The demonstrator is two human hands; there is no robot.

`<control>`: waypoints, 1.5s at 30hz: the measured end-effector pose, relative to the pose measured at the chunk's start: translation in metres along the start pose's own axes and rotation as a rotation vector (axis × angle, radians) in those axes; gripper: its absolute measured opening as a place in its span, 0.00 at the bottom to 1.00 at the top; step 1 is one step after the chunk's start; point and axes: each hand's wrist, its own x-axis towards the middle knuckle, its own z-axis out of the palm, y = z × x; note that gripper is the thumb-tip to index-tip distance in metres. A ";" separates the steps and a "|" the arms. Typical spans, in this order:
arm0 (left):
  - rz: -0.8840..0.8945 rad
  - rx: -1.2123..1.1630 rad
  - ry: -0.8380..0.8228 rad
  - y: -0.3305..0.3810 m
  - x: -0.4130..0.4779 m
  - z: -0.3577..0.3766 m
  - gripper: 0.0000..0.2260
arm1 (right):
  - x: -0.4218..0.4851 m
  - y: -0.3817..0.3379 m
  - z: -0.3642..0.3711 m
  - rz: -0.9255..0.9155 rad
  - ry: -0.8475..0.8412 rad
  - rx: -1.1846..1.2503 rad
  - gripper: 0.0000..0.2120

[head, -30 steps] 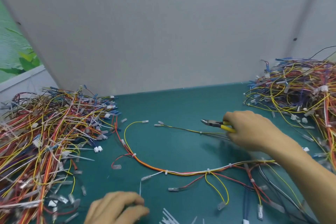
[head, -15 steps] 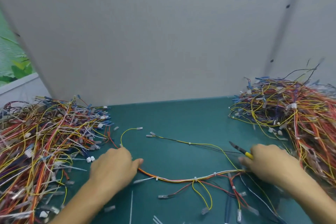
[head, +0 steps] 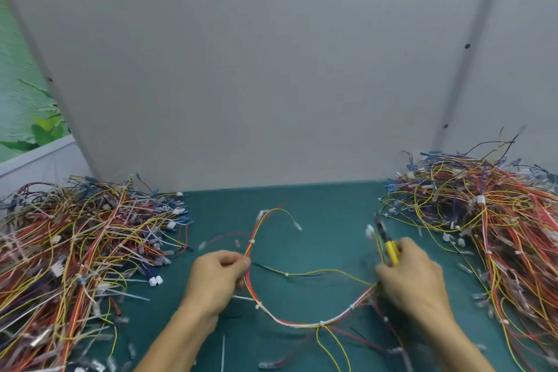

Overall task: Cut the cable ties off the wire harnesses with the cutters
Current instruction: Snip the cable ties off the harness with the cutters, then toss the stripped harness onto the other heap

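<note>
Harness (head: 302, 322) hung in a U-shaped loop over the green counter (head: 317, 199); red, orange, yellow and white wires bundled together. Left hand (head: 216, 276) was at the harness's left arm; its grip was clamped on the bundle, thumb and fingers pinching it. Above that grip the left arm rose and curved over, loose ends blurred. Right hand (head: 410, 278) was at the harness's right end; its grip was clamped on the yellow handle of the cutters (head: 388, 240), nose pointing up and away from the harness's low curve. The cutter jaws were blurred, so I could not tell if they were apart or together. The bundle ran in under the right hand; I could not tell if that hand also held it. White ties (head: 322, 324) were on the harness: one above the left grip, one just below it, one at the bottom of the loop, one on the rise toward the right hand. A thin yellow-black branch with its own small tie crossed inside the loop between the hands. A cut tie (head: 223, 353) lay on the counter below the harness's left side. Left pile (head: 75, 251) of tangled wires sat well left of the harness; a white connector (head: 156, 281) lay at its edge nearest the harness. Right pile (head: 489, 235) sat right of the harness, near the right hand. A grey panel (head: 271, 69) stood behind the harness.
</note>
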 end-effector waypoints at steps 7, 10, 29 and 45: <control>0.078 -0.473 -0.041 0.027 0.018 -0.026 0.06 | 0.033 -0.040 -0.013 -0.080 0.128 0.668 0.07; 0.082 -0.530 -0.047 0.027 0.023 -0.027 0.07 | 0.038 -0.048 -0.011 -0.072 0.138 0.819 0.09; 0.181 -0.592 0.007 0.018 0.046 -0.022 0.08 | 0.053 -0.047 -0.008 0.008 0.046 1.016 0.06; 0.229 -0.574 -0.015 0.021 0.046 -0.017 0.08 | 0.037 -0.061 -0.008 -0.264 -0.026 0.955 0.09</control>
